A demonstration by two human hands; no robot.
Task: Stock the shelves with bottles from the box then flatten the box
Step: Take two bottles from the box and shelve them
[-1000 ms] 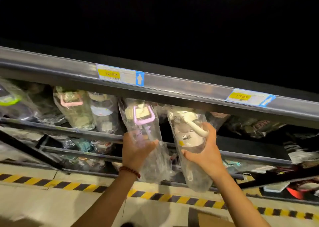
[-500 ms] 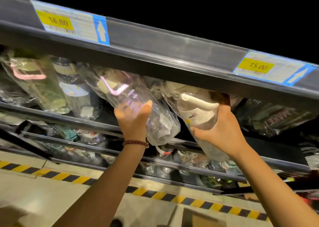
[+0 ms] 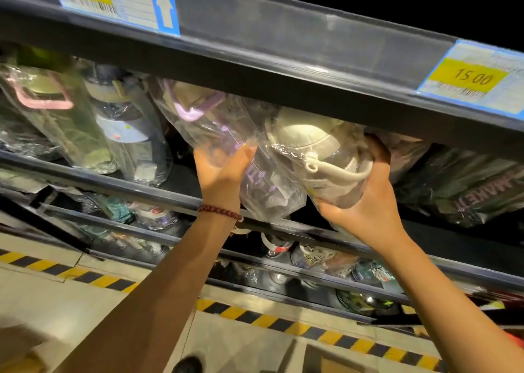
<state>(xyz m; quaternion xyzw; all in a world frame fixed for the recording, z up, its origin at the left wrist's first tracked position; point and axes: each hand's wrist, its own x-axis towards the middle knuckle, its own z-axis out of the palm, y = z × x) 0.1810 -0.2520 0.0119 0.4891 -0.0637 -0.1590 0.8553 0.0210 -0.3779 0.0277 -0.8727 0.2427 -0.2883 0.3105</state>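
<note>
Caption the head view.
Two hands push bagged bottles onto a shelf.

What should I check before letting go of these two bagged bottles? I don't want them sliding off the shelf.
1. Left hand on the clear plastic-bagged bottle with the purple handle: ok.
2. Right hand gripping the plastic-bagged bottle with the cream lid and strap: ok.
3. Both tops under the dark upper shelf edge: ok.
4. Bottle bases resting on the shelf: not ok, they overhang the dark front rail.
5. Room behind them: cannot tell.
</note>
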